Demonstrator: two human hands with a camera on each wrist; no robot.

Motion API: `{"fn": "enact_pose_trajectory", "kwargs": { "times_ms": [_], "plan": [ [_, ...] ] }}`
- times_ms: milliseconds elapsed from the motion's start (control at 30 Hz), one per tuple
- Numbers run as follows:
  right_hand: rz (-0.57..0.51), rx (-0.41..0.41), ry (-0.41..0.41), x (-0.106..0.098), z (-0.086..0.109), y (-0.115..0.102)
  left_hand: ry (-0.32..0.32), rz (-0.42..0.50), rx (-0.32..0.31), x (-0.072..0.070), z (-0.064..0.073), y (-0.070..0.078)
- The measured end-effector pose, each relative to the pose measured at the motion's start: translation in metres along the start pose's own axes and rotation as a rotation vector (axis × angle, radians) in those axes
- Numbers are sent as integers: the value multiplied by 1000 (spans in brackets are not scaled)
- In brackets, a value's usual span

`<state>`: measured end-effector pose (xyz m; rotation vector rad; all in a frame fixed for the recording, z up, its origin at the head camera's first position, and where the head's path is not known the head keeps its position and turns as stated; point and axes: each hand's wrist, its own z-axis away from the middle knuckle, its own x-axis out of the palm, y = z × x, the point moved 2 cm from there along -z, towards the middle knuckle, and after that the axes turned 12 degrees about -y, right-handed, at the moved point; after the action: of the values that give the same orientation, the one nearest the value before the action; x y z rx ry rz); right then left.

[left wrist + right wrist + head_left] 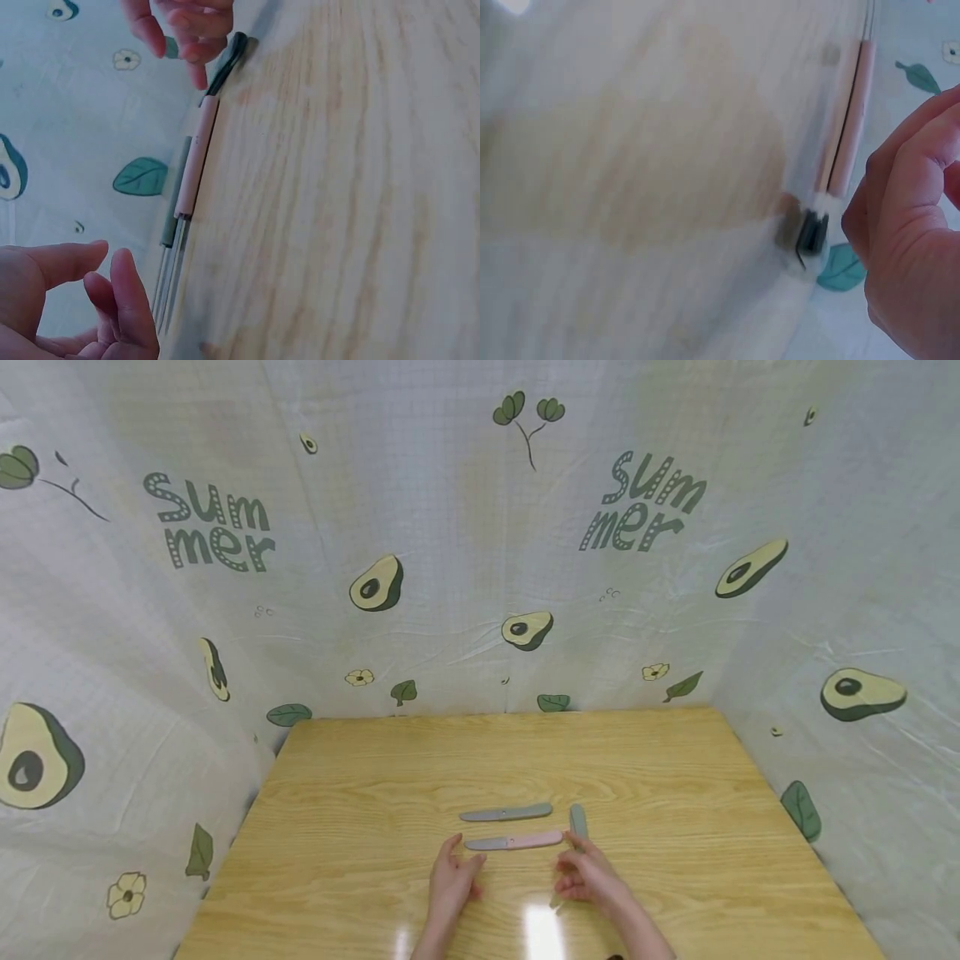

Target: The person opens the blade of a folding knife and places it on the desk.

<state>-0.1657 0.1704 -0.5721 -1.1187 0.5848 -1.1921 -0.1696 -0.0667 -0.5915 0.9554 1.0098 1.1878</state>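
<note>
A knife with a pink handle (536,840) lies crosswise on the table, its grey blade pointing left. Behind it, nearly parallel, is a knife with a grey-green handle (528,811). My left hand (452,883) is by the pink knife's blade tip, thumb and forefinger parted with nothing between them. At the handle end is my right hand (585,872), its forefinger reaching toward the pink handle and the other fingers loosely bent. Whether that fingertip touches is unclear. A green-handled utensil (577,818) runs lengthwise beside the right hand, partly hidden by it; its kind cannot be told.
The wooden table (360,777) extends around the utensils on all sides. A pale cloth (450,510) printed with avocados, leaves and lettering hangs behind the table and along both sides. Light glares off the table's front (543,931).
</note>
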Motion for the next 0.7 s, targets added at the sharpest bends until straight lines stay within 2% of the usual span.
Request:
{"fn": "enact_pose_trajectory", "kwargs": {
  "times_ms": [100, 267, 500, 600, 700],
  "plan": [
    [5, -21, 75, -6, 2, -6, 12, -62, 51, 3, -6, 10],
    [71, -42, 192, -23, 6, -17, -66, -69, 115, 19, -20, 26],
    [170, -35, 272, -50, 6, -31, -196, -16, 166, 61, -43, 42],
    [186, -27, 296, -60, 2, -35, -239, -35, 181, 79, -51, 48],
    [155, -31, 288, -67, -4, -37, -262, -87, 200, 95, -60, 53]
  ]
}}
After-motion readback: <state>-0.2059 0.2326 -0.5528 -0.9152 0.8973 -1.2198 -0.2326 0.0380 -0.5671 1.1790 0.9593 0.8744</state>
